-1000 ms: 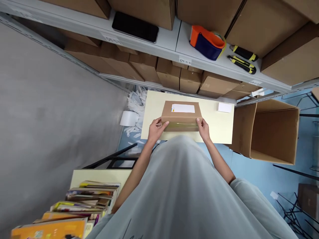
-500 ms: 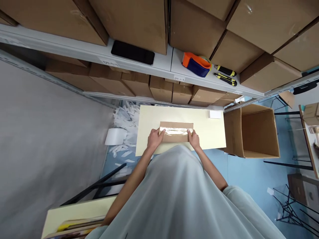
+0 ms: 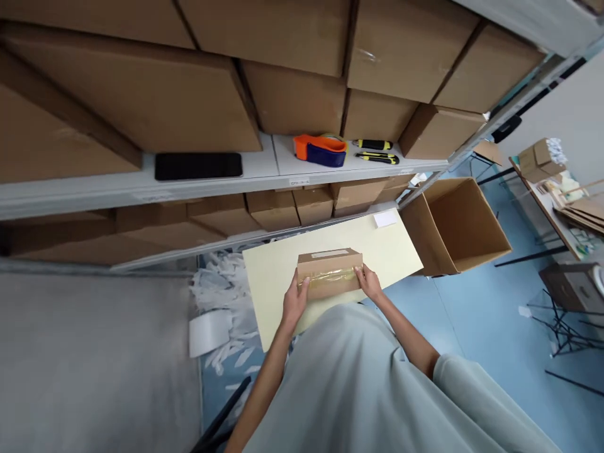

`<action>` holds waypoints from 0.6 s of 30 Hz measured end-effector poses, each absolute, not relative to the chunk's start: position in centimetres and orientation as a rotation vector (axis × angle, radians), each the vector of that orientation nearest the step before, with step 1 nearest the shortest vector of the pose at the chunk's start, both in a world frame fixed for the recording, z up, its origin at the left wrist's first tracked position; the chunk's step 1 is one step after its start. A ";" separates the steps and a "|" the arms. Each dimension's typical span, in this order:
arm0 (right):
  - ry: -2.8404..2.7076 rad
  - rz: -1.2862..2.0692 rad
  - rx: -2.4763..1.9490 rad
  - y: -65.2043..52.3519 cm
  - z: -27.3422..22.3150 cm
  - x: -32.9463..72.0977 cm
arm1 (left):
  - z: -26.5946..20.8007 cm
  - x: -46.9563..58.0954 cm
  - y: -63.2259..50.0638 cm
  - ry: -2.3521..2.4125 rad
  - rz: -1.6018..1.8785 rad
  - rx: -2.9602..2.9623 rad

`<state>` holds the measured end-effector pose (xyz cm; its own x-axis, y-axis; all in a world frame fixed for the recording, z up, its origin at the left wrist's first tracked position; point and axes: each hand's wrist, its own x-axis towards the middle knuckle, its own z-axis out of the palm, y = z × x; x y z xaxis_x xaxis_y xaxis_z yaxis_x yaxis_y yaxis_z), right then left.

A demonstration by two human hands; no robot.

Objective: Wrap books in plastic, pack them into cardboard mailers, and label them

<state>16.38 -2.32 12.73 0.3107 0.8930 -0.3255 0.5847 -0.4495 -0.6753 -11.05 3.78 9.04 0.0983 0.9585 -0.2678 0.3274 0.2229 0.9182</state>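
Note:
A small cardboard box [image 3: 329, 289] with a shiny strip of clear tape along it is held over the pale yellow tabletop [image 3: 274, 264]. My left hand [image 3: 295, 301] grips its left end, thumb lying on the near face. At the right end, my right hand [image 3: 370, 281] is closed on the box, its thumb near the end of the tape. A pale label shows on the box's far face, which is tilted into view. The fingers behind and under the box are hidden.
On the shelf ahead lie a black phone [image 3: 198, 166], an orange and blue tape dispenser [image 3: 321, 151] and yellow-black cutters [image 3: 376, 157]. A large open carton [image 3: 467, 226] stands right of the table. White scraps [image 3: 219, 283] cover the floor at left.
The box has tipped so that its labelled far face now shows, and both hands still hold it. My view has turned toward the right.

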 end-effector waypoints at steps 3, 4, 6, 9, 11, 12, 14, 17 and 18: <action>-1.178 0.923 -2.000 -5.7 14.2 17.7 | 9.5 -9.9 4.0 1.411 0.705 1.392; -1.123 0.904 -1.979 -6.8 14.9 18.2 | 9.5 -9.2 4.0 1.389 0.676 1.423; -1.014 0.843 -1.975 -9.0 16.3 18.9 | 9.7 -7.4 4.1 1.310 0.623 1.475; -0.860 0.701 -1.990 -11.8 18.1 20.2 | 10.1 -3.8 4.2 1.149 0.630 1.524; -0.763 0.593 -1.985 -13.3 18.9 21.4 | 10.9 -1.1 4.1 1.063 0.652 1.548; -0.719 0.545 -1.981 -14.0 19.2 22.0 | 11.5 0.3 4.1 1.032 0.653 1.558; -0.652 0.471 -1.972 -15.3 19.6 23.6 | 12.9 2.9 4.1 0.982 0.635 1.574; -0.595 0.434 -1.937 -16.5 19.6 26.6 | 15.3 6.8 4.3 0.957 0.601 1.603; -0.583 0.433 -1.923 -16.7 19.4 27.7 | 15.9 8.2 4.4 0.963 0.590 1.618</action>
